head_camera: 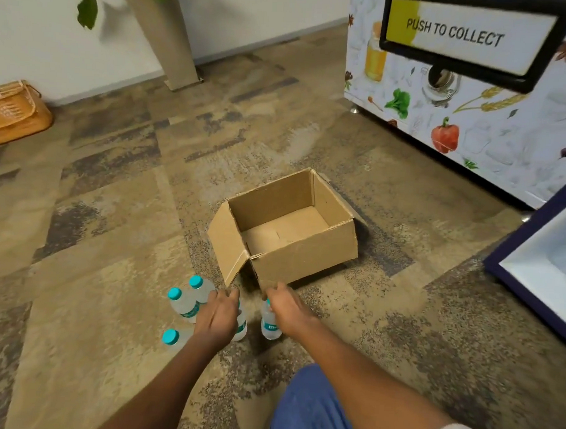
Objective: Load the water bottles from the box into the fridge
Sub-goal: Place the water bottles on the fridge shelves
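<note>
An open cardboard box (305, 257) sits on the carpet with nothing inside it. Several small water bottles with teal caps stand on the floor in front of its near left corner, among them one at the far left (182, 304), one behind it (202, 288) and one nearest me (172, 339). My left hand (217, 315) is curled over the top of a bottle (241, 329) that it mostly hides. My right hand (285, 307) grips the neck of another bottle (270, 325). The fridge's open door (545, 268) shows at the right edge.
A vending machine (473, 125) with vegetable pictures and a "PUSH TO COLLECT" flap stands at the back right. A wicker basket (15, 115) sits by the left wall, and a tall planter (166, 37) stands at the back. My knee in blue cloth (312, 407) is at the bottom.
</note>
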The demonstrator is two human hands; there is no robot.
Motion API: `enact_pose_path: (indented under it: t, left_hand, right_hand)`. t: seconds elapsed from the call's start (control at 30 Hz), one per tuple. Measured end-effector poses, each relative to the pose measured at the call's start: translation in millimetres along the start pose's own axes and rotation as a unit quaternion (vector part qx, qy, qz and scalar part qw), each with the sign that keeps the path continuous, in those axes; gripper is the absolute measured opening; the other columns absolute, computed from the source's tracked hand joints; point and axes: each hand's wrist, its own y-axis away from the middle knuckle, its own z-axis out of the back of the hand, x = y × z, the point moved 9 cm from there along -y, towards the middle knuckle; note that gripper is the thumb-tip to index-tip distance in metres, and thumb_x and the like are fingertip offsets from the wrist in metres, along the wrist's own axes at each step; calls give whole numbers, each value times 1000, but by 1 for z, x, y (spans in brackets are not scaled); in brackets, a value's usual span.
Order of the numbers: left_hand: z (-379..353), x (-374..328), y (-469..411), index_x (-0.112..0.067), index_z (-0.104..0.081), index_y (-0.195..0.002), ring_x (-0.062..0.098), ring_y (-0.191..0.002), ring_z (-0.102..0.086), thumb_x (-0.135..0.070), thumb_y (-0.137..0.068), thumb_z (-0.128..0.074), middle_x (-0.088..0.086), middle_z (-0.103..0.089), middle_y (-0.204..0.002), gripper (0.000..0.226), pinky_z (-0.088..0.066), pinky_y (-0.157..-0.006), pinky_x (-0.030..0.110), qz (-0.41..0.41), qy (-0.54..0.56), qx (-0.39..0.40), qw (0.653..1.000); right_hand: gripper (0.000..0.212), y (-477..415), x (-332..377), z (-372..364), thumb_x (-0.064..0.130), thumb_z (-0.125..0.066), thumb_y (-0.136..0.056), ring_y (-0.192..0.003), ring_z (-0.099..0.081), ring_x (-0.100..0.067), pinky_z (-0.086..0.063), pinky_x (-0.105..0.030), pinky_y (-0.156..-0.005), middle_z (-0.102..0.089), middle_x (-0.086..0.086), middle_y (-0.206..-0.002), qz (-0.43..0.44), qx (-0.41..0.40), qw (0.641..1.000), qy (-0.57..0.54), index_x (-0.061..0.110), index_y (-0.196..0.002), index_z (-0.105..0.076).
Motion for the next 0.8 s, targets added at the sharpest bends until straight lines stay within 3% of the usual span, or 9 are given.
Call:
enact_pose_path:
  t: [0.1,0.17,0.37,0.47,0.57,0.7,0.8]
  left_hand:
    - [13,-32,2,-15,-42,-104,29,-96,-56,-25,-97,-49,12,-57,-108,14,-50,-75,41,-47,9,14,999]
    - [27,-59,3,-13,-43,-113,31,-98,-60,-28,-98,-48,12,-56,-111,22,-49,-73,41,-73,18,14,997]
    - [91,-168,14,-17,-44,-125,19,-93,-61,-33,-96,-52,5,-60,-114,34,-50,-70,31,-161,97,-28,982]
    - [121,-233,18,-17,-47,-122,19,-90,-60,-32,-95,-55,6,-62,-108,32,-50,-73,31,-210,136,-28,968]
    - [149,-297,20,-15,-50,-116,21,-95,-60,-28,-92,-60,7,-62,-110,29,-41,-71,25,-257,185,-41,948]
    - [189,-378,20,-15,-57,-106,22,-93,-61,-29,-87,-66,4,-65,-101,26,-44,-72,29,-324,212,-65,920]
    - [227,-436,18,-14,-60,-104,16,-81,-61,-30,-84,-69,1,-64,-89,27,-40,-64,23,-371,240,-75,894]
  right_hand:
    - [28,18,-23,30,2,-53,-91,-100,-53,-28,-50,-39,-81,-43,-10,-115,-29,-28,999,-18,11,-117,-49]
    - [26,32,-39,56,2,-53,-90,-101,-54,-29,-50,-40,-85,-42,-11,-115,-48,-59,997,-28,11,-115,-50]
    - [30,93,-98,138,11,-57,-92,-100,-55,-24,-51,-42,-88,-44,-5,-112,-119,-141,983,-19,16,-120,-48]
    - [24,132,-132,180,17,-57,-93,-95,-56,-24,-53,-41,-82,-45,-6,-109,-139,-177,974,-2,16,-116,-49]
    - [36,168,-168,220,17,-58,-93,-101,-56,-27,-53,-42,-85,-48,-9,-117,-167,-214,962,9,15,-127,-48]
    - [33,220,-217,275,22,-53,-96,-106,-56,-30,-51,-40,-88,-47,-9,-119,-204,-244,948,-2,12,-128,-48]
    - [30,256,-249,318,24,-53,-96,-108,-56,-27,-51,-39,-90,-46,-6,-116,-218,-268,938,-10,15,-124,-48]
